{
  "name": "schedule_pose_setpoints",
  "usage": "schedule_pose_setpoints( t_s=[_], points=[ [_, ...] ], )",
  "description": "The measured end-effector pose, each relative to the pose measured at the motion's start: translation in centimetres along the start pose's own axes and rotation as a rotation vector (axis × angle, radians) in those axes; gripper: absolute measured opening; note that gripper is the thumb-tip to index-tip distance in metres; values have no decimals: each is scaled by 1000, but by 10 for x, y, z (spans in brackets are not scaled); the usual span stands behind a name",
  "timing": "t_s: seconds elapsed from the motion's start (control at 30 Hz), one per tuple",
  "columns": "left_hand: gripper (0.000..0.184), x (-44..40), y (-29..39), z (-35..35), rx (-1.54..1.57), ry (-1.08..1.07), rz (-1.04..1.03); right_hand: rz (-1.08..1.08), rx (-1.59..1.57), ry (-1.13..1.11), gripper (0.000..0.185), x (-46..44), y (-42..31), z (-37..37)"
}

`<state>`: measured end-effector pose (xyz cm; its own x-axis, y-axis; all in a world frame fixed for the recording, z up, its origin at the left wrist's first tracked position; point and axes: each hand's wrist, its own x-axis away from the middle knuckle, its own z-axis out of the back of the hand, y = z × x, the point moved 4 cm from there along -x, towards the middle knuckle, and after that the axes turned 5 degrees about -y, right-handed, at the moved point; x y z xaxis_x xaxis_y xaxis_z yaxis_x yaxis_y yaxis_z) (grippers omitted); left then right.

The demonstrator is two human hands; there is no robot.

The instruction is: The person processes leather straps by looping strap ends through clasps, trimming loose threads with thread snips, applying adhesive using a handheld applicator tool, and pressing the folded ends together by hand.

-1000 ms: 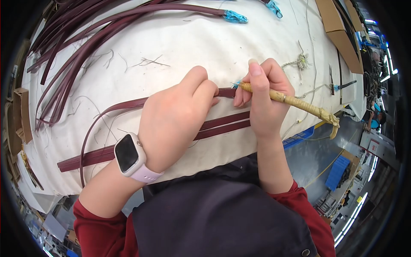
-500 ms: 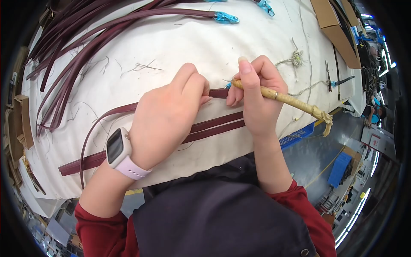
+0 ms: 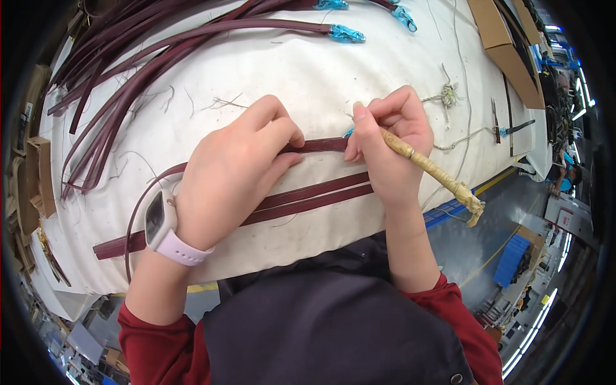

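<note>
A long maroon strap [image 3: 324, 145] stretches between my hands above the cream cloth surface. My left hand [image 3: 234, 163], with a pale watch on the wrist, pinches it between thumb and fingers. My right hand [image 3: 394, 151] is closed round a yellow wrapped tool [image 3: 433, 169], whose thin metal tip points up and left past the thumb. The fingertips of that hand also touch the strap's right end, where a bit of blue wrapping shows. Below the hands, more maroon straps [image 3: 308, 197] lie on the cloth, their right ends hidden behind my right hand.
Many maroon straps [image 3: 154, 48] with blue-wrapped ends lie at the upper left. A knotted cord [image 3: 448, 96] and small scissors [image 3: 495, 122] are on the right. A cardboard box [image 3: 507, 48] stands at the upper right. A blue crate [image 3: 444, 213] sits below the table edge.
My left hand has slid left along the strap, baring more of it between the hands. The yellow tool has tilted, its back end lower and further left.
</note>
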<state>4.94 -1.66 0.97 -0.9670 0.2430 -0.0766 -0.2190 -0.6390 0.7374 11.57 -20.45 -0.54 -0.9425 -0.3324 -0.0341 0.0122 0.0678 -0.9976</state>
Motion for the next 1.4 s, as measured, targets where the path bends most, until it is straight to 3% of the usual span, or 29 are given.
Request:
schedule_pose_setpoints(
  t_s=[0.17,0.23,0.4,0.6,0.7,0.8,0.9,1.4],
  points=[
    [18,5,23,-6,-278,59,-23,33,52,-10,21,3,1,-1],
    [15,7,30,-11,-465,31,9,214,144,-39,21,6,-1,-3],
    [14,10,27,-18,-533,31,-37,79,114,-131,20,7,-1,-8],
    [13,10,21,-13,-388,21,25,6,83,-172,19,4,-2,-5],
    [18,8,5,-6,-88,65,55,20,126,-206,23,3,2,-3],
    [19,4,-2,7,300,-59,212,46,181,-223,25,3,2,-5],
    [21,5,-9,6,429,-101,228,88,237,-223,24,2,1,-5],
    [16,4,-10,6,473,-142,238,156,374,-221,22,2,-2,-8]
  ],
)
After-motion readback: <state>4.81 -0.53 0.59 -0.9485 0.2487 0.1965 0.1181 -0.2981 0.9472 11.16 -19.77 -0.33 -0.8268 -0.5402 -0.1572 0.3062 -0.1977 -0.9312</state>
